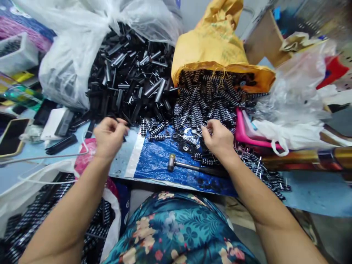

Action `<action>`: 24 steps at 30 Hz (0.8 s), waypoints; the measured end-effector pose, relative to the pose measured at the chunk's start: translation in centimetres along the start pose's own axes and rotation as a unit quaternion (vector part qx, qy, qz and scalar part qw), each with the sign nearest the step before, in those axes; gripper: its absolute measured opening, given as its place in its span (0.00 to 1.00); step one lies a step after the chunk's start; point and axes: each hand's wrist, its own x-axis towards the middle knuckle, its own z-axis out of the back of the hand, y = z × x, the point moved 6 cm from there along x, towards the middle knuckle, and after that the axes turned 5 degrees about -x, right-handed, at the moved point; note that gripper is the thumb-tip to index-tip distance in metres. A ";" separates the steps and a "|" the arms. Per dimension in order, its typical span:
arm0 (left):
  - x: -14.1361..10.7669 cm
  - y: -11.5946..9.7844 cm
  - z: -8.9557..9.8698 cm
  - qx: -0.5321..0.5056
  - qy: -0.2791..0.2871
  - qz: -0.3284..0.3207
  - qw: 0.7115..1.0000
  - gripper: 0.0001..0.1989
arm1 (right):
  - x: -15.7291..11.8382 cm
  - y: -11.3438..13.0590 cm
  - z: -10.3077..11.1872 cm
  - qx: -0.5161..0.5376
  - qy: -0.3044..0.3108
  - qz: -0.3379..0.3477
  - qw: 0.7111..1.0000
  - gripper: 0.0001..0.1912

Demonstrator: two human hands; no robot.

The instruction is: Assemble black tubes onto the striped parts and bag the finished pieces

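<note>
My left hand (109,136) is closed in a pinch at the front edge of a heap of black plastic handle-like pieces (134,73). Dark bits show at its fingertips, but I cannot make out what is between them. My right hand (218,139) is also closed, thumb against fingers, beside a pile of black cylinders with rows of white marks (195,106). Whatever it pinches is hidden. Between the hands lie a few more such cylinders (158,131) and small dark washers (186,148). A small hammer (189,167) rests on the blue sheet (154,161), its handle running towards my right forearm.
A yellow sack (211,47) spills cylinders at the back. White plastic bags (71,69) surround the black heap. Right stand a pink container (243,128) and a shiny brown tube (302,159). Left lie a phone (12,135) and a cable (49,156) above an open bag (112,216).
</note>
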 end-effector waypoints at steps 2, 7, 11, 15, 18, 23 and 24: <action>-2.7 -0.1 -1.7 -0.046 0.009 0.041 0.998 0.15 | 2.4 0.5 -2.3 -0.079 0.036 0.015 0.996 0.17; -7.8 1.7 -3.5 -0.217 0.034 0.224 0.950 0.20 | 4.3 0.3 -4.5 -0.100 0.081 0.022 0.991 0.15; -9.0 1.6 -3.7 -0.264 0.062 0.255 0.928 0.20 | 2.8 -0.4 -1.3 0.049 -0.009 0.025 0.998 0.13; -9.7 1.4 -5.5 -0.264 0.125 0.252 0.923 0.20 | -1.0 -1.8 0.4 0.304 -0.040 -0.130 0.943 0.15; -11.0 1.3 -8.0 -0.249 0.199 0.261 0.911 0.20 | -4.0 -1.7 -0.9 0.501 -0.039 -0.307 0.808 0.22; -12.7 0.8 -11.0 -0.213 0.273 0.250 0.904 0.20 | -6.4 3.0 -3.4 0.686 0.104 -0.447 0.565 0.27; -12.9 0.9 -11.2 -0.203 0.273 0.248 0.907 0.20 | -6.8 3.8 -3.4 0.698 0.131 -0.453 0.539 0.26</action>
